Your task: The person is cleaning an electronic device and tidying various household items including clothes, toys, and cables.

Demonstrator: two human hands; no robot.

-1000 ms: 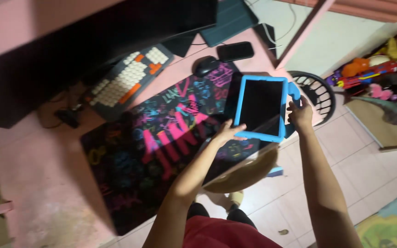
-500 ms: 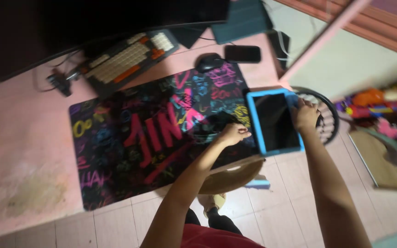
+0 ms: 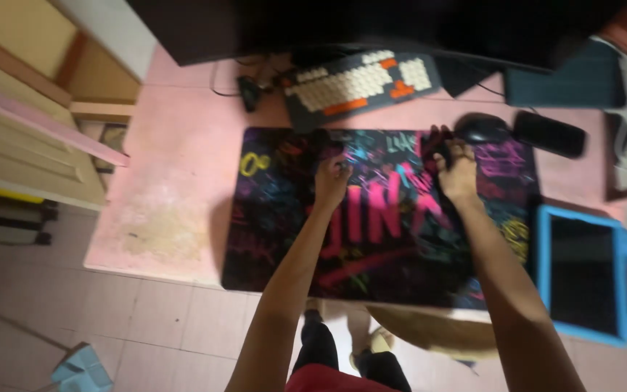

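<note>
Head view: left hand (image 3: 332, 179) and right hand (image 3: 457, 171), fingers curled, press the desk mat (image 3: 284, 218) beneath

Two hands, left (image 3: 332, 178) and right (image 3: 459, 173). One graffiti desk mat (image 3: 292, 218), one keyboard (image 3: 361, 81), one mouse (image 3: 482, 129), one phone (image 3: 549, 133), one blue-cased tablet (image 3: 591, 276) at four o'clock, one bench (image 3: 183, 167).
</note>
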